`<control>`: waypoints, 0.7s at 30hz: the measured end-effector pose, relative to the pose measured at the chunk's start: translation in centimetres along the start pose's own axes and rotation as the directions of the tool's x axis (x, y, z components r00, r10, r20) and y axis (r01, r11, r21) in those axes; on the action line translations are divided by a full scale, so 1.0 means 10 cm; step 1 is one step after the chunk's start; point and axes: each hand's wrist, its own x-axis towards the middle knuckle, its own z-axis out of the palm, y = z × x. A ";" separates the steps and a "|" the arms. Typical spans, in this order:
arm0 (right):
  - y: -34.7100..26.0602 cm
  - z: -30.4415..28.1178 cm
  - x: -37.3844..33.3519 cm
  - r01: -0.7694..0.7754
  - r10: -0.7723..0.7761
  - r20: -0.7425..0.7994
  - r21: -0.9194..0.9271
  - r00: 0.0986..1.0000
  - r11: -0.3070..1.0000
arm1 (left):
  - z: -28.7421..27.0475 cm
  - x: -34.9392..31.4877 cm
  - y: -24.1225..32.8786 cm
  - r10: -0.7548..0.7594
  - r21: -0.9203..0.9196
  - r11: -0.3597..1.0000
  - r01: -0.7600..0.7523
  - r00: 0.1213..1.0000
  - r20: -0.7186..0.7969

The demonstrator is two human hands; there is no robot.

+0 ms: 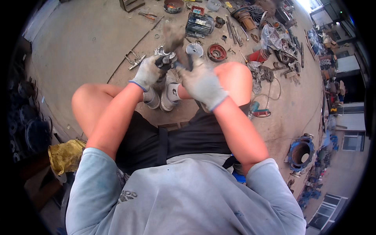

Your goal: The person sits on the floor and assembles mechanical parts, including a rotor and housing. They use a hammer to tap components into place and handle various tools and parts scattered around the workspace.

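Note:
My left hand (147, 73), in a pale work glove with a blue cuff, is closed round a small metal part (166, 60) with a bright rim, held above my shoes. Close beside it on the right is my gloved right hand (204, 83), its fingers curled and blurred by motion. Something dark shows at its fingers, and its kind cannot be made out. A brown-grey smear (172, 37) rises just beyond the metal part, too blurred to name. On the floor past my left hand lies a metal puller-like tool (135, 61).
Beyond my hands stand a dark electric motor (199, 26), a red ring-shaped housing (217, 52) and a clear bowl (194, 49). Pliers (148, 15) lie farther off. Long tools and machine parts fill the right side, with a corded green-and-red power tool (260, 111) by my right knee.

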 end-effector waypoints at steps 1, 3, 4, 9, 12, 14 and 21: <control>-0.28 -0.15 -0.04 0.083 -0.083 -0.073 -0.003 0.994 0.997 | 0.01 -0.02 -0.06 0.008 -0.011 1.000 -0.009 1.000 -0.023; -0.42 -0.34 -0.12 0.336 -0.326 -0.249 0.001 0.912 0.942 | 0.01 0.00 0.05 -0.087 -0.100 0.991 0.089 0.996 0.024; -0.51 -0.44 -0.15 0.452 -0.437 -0.325 -0.033 0.838 0.891 | 0.03 0.00 0.05 -0.088 -0.111 0.990 0.090 0.996 0.025; 0.29 0.25 0.04 0.128 -0.134 0.010 -0.376 0.991 0.918 | 0.09 0.03 -0.02 -0.017 -0.028 0.999 0.017 1.000 0.004; 0.57 0.20 0.11 0.127 -0.072 0.135 -0.462 0.988 0.878 | 0.06 -0.01 0.03 -0.018 -0.025 1.000 0.019 1.000 0.006; 0.34 0.03 -0.08 0.202 -0.189 0.077 -0.496 0.979 0.845 | 0.02 -0.01 0.08 -0.036 -0.078 0.996 0.036 0.999 0.003; -0.17 -0.30 -0.45 0.006 0.017 -0.156 0.143 0.988 0.990 | -0.11 0.09 0.17 -0.276 -0.429 0.869 0.246 0.961 -0.009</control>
